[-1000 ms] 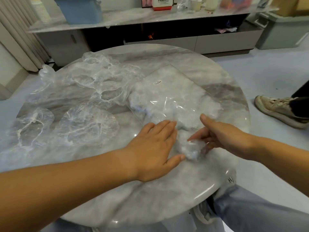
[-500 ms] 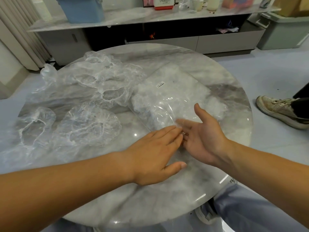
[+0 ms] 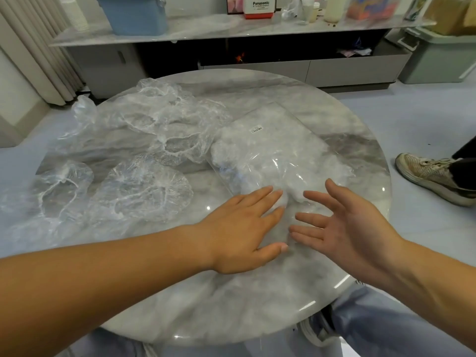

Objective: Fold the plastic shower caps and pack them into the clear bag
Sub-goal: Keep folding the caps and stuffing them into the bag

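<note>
The clear bag [image 3: 273, 148] lies flat on the round marble table [image 3: 231, 300], right of centre, with white folded caps showing through it and a small label near its far end. My left hand [image 3: 242, 228] rests palm down on the bag's near end, fingers straight. My right hand [image 3: 342, 222] hovers just right of it, palm turned up and inward, fingers spread, holding nothing. Loose shower caps lie on the left: one round cap [image 3: 141, 191], another [image 3: 51, 186] at the left edge, and a crumpled pile [image 3: 159, 124] behind them.
Another person's shoe [image 3: 432, 176] stands on the floor to the right of the table. A low cabinet [image 3: 231, 29] with a blue bin [image 3: 134, 14], a box and bottles runs along the back. Curtains hang at the far left.
My right hand let go of the white cap at the bag's mouth, turned palm up and drew back to the right. The cap now lies inside the bag. My left hand stayed on the bag.
</note>
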